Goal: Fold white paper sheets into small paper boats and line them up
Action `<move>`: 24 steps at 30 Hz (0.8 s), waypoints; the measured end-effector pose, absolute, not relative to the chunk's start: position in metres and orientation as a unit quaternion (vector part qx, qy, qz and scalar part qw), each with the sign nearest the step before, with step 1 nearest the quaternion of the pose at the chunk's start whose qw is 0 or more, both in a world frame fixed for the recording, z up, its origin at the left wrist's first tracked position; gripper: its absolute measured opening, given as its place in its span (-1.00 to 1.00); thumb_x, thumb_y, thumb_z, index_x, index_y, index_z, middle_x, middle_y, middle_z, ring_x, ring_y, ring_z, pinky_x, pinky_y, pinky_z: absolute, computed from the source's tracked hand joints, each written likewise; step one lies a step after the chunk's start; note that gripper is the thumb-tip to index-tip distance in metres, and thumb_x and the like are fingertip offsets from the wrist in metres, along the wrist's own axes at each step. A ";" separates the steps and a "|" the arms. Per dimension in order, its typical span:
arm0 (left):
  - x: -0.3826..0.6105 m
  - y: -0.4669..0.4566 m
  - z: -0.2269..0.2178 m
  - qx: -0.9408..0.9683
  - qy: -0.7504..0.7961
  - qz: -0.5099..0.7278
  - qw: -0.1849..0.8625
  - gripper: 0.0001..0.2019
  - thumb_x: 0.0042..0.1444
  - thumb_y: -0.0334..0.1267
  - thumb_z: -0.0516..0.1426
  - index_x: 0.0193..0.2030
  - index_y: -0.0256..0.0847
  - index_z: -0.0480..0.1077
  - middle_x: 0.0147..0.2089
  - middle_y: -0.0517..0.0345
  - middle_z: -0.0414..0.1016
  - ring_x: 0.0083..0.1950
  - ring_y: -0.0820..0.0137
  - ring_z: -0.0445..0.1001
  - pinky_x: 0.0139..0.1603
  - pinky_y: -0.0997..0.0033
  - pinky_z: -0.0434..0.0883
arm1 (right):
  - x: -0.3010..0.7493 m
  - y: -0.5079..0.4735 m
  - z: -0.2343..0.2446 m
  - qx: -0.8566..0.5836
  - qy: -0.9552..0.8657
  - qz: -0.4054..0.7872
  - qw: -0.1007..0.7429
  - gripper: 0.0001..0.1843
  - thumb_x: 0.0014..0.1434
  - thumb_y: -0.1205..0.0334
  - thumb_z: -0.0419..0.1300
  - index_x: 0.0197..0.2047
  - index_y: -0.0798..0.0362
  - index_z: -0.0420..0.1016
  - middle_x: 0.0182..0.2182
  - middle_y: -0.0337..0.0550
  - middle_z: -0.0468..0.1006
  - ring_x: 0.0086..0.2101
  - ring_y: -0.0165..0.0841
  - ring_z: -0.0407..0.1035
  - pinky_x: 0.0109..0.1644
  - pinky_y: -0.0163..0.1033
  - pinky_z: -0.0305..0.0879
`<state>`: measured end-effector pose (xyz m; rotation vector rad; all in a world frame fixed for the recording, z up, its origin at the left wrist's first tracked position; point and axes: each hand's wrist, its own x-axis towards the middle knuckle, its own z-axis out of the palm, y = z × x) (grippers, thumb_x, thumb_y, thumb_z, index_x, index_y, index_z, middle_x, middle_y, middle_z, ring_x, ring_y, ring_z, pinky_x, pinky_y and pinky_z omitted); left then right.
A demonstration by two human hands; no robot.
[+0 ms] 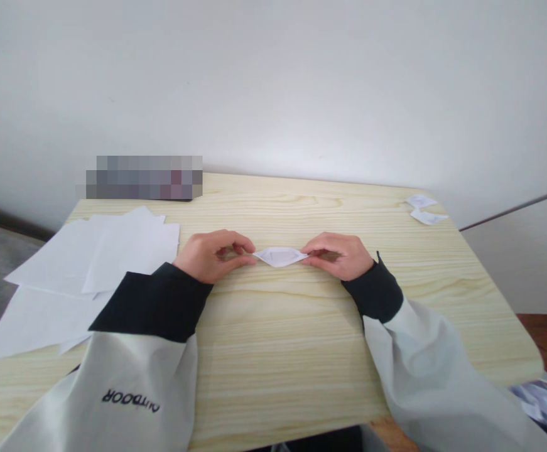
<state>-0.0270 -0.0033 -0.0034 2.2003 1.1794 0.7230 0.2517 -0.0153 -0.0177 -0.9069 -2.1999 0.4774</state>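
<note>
Head view, and on my screen I have both hands out over the middle of the table, with a small folded paper stretched between them. My left hand pinches its left tip between thumb and fingers; my right hand pinches the right tip the same way. The paper is white and pointed at both ends, wider at its middle, and I can't tell whether its underside touches the wood.

On my left I see loose white sheets overlapping one another, some lying near my left cuff. Behind them, at the far left corner, sits a dark object too pixelated for me to identify. Two folded pieces lie close together at the far right corner, well apart from my right hand. A pale wall rises behind the table. My left sleeve reads "OUTDOOR" in dark letters.
</note>
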 end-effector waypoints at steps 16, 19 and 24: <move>-0.026 -0.004 -0.004 0.827 0.381 0.288 0.297 -0.81 0.12 -0.16 0.11 -0.37 -0.11 0.53 -0.31 0.11 0.60 -0.32 0.37 0.50 -0.28 0.41 0.41 | 0.245 -0.018 -0.014 -0.341 -0.838 0.204 0.373 -0.92 0.11 0.24 0.26 -0.39 0.04 0.51 -0.48 -0.18 0.57 -0.49 -0.45 0.42 -0.42 -0.36 0.35; -0.025 -0.003 -0.005 0.827 0.384 0.285 0.295 -0.81 0.13 -0.16 0.11 -0.36 -0.12 0.53 -0.31 0.11 0.60 -0.33 0.37 0.50 -0.30 0.42 0.40 | 0.246 -0.018 -0.014 -0.318 -0.846 0.217 0.369 -0.91 0.16 0.28 0.21 -0.38 0.03 0.51 -0.45 -0.18 0.58 -0.44 -0.44 0.44 -0.37 -0.35 0.37; -0.025 -0.003 -0.005 0.828 0.380 0.297 0.287 -0.81 0.13 -0.18 0.11 -0.38 -0.16 0.53 -0.33 0.11 0.60 -0.37 0.40 0.48 -0.37 0.45 0.38 | 0.246 -0.018 -0.013 -0.343 -0.847 0.218 0.342 -0.88 0.17 0.28 0.20 -0.40 0.05 0.49 -0.45 -0.18 0.56 -0.47 -0.47 0.41 -0.41 -0.38 0.33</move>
